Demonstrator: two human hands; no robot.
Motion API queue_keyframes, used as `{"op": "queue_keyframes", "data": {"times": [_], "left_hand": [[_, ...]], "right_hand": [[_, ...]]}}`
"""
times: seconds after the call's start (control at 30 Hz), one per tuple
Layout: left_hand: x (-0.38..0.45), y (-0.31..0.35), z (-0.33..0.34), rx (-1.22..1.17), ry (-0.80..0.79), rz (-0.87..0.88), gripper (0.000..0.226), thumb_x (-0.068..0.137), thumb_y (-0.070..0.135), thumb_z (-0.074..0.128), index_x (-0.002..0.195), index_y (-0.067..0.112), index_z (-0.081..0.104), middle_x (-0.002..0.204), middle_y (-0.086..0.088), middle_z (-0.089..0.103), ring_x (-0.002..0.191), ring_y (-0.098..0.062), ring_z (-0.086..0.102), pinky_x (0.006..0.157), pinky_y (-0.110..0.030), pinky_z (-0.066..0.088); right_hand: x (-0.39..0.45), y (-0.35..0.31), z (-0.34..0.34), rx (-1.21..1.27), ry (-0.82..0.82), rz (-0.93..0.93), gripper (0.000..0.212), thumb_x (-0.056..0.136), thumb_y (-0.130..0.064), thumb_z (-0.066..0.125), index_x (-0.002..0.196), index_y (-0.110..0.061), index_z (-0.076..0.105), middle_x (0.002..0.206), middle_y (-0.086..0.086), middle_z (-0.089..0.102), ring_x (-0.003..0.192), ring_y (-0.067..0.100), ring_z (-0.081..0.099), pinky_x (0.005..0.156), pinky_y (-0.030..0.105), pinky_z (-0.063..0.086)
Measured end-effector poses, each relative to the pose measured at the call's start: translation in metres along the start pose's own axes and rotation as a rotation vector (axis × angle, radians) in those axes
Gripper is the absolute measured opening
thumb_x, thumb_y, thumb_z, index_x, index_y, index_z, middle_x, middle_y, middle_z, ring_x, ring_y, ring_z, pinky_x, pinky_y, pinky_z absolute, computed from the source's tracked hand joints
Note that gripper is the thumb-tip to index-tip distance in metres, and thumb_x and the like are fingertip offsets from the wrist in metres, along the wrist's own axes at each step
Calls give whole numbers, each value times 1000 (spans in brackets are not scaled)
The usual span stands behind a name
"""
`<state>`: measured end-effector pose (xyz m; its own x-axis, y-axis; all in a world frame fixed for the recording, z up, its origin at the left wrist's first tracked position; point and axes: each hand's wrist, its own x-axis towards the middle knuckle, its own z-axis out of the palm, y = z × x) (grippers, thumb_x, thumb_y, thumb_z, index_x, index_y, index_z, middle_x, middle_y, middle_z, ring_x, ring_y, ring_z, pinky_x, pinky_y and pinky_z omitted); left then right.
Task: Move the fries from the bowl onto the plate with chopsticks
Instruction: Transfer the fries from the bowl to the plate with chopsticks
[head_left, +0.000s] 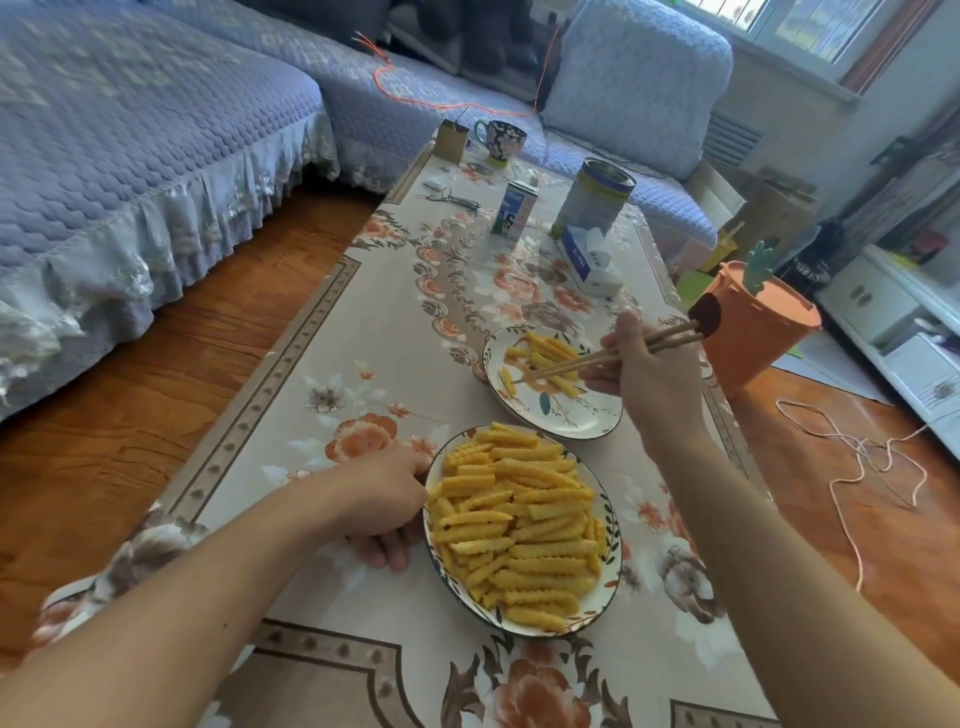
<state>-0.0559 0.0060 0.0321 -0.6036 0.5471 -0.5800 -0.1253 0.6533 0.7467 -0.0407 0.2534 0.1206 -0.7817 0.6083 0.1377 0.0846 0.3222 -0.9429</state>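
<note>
A floral bowl (613, 592) heaped with yellow crinkle-cut fries (519, 525) sits near me on the table. Beyond it lies a floral plate (587, 415) carrying several fries (550, 353). My right hand (644, 364) hovers over the plate's right side and grips wooden chopsticks (582, 361). Their tips reach the plate's left part, right beside a fry (508, 380); whether they pinch it I cannot tell. My left hand (387, 499) rests against the bowl's left rim, fingers curled around the edge.
A milk carton (511, 210), a tin can (592, 197), a tissue box (589, 260) and a mug (501, 140) stand farther along the flowered table. An orange bin (753, 332) stands off the table's right edge. A sofa lies left and behind.
</note>
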Motion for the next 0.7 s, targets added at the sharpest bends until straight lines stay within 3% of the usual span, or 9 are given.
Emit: {"op": "queue_keyframes", "data": {"times": [0.2, 0.33, 0.47, 0.57, 0.7], "left_hand": [[-1, 0, -3, -19, -23, 9, 21, 97, 25, 57, 115, 24, 66, 90, -11, 73, 64, -26, 75, 60, -37, 63], [1, -2, -2, -16, -10, 7, 22, 99, 23, 52, 116, 23, 65, 90, -11, 73, 64, -26, 75, 59, -37, 63], [2, -2, -2, -7, 2, 3, 24, 101, 20, 46, 117, 22, 64, 90, -12, 73, 64, -26, 75, 58, -37, 63], [0, -1, -1, 1, 5, 9, 25, 101, 19, 46, 116, 23, 65, 90, -13, 73, 63, -26, 75, 58, -37, 63], [-4, 0, 1, 3, 10, 28, 22, 100, 24, 51, 116, 22, 66, 89, -13, 73, 61, -24, 74, 58, -36, 63]], "right_hand": [[3, 15, 21, -80, 28, -18, 39, 105, -36, 55, 79, -9, 69, 71, 18, 74, 65, 32, 76, 67, 43, 65], [-11, -4, -2, -24, 33, -50, 45, 107, -34, 50, 85, 1, 69, 62, 13, 71, 56, 27, 73, 60, 40, 64], [-49, -42, -31, 72, -206, -70, 46, 104, -34, 48, 81, 1, 66, 65, 18, 71, 58, 35, 71, 59, 39, 64], [-79, -53, -38, 0, -371, -107, 47, 95, -37, 48, 80, 3, 66, 66, 24, 68, 57, 38, 70, 58, 42, 63], [-97, -52, -37, -125, -467, -172, 40, 93, -33, 52, 82, 1, 70, 69, 22, 69, 56, 32, 72, 58, 37, 63]]}}
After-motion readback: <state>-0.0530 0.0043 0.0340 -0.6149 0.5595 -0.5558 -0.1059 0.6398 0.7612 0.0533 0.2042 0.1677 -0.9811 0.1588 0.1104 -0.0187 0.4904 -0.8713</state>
